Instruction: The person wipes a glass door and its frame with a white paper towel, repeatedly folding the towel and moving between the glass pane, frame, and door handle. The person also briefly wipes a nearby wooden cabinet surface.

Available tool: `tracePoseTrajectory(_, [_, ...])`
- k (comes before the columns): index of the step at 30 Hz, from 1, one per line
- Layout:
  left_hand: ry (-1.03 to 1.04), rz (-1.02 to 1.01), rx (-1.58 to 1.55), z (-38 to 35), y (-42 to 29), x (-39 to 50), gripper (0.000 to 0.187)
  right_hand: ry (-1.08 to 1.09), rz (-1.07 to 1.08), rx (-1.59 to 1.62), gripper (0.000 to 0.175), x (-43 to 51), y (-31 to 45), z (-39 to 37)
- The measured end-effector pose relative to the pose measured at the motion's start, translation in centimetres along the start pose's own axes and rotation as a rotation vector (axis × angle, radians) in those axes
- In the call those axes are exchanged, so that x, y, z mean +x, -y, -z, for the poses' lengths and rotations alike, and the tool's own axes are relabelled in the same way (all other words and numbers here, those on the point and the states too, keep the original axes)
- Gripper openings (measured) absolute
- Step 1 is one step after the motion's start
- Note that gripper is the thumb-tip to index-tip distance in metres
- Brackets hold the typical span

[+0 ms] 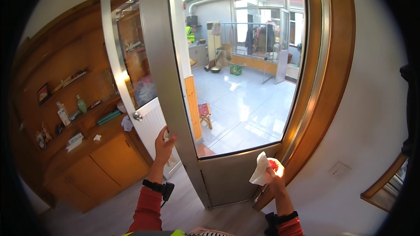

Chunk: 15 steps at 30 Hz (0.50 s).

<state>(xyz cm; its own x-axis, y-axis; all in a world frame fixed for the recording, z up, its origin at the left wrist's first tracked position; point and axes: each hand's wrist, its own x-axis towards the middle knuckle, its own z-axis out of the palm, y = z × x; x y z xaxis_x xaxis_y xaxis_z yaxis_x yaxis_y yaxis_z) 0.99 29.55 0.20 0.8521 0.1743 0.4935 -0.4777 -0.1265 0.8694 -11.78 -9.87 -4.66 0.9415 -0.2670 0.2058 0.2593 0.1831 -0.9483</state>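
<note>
My left hand (pixel 164 146) is at the edge of a metal-framed glass door (pixel 206 167), its fingers around the door's edge or a small white piece there; which of these it grips is not clear. Lower right of the glass, my right hand (pixel 276 173) pinches a crumpled white tissue or cloth (pixel 261 170) in front of the door's lower metal panel. Black straps with small devices circle both wrists, over red sleeves. Through the glass show a tiled floor (pixel 242 114), a folding stool (pixel 205 113) and a clothes rack (pixel 242 23).
On the left, a white door (pixel 152 121) with a round knob (pixel 137 116) stands beside a wooden cabinet (pixel 115 157) whose shelves hold a green bottle (pixel 81 104), a tissue box (pixel 74 141) and small items. A wooden door frame (pixel 334 82) and a white wall (pixel 367 105) with a cover plate (pixel 339 169) are at right.
</note>
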Motion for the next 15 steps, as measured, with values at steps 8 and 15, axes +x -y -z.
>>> tracePoseTrajectory(8, [0.03, 0.007, -0.101, -0.6, 3.3, 3.8, 0.062, 0.002, 0.151, 0.057, 0.03, 4.3, 0.7, 0.8])
tracePoseTrajectory(15, [0.108, -0.031, -0.154, -1.1, 4.7, 6.3, 0.064, -0.047, 0.286, -0.094, 0.038, 9.3, 6.7, 0.5])
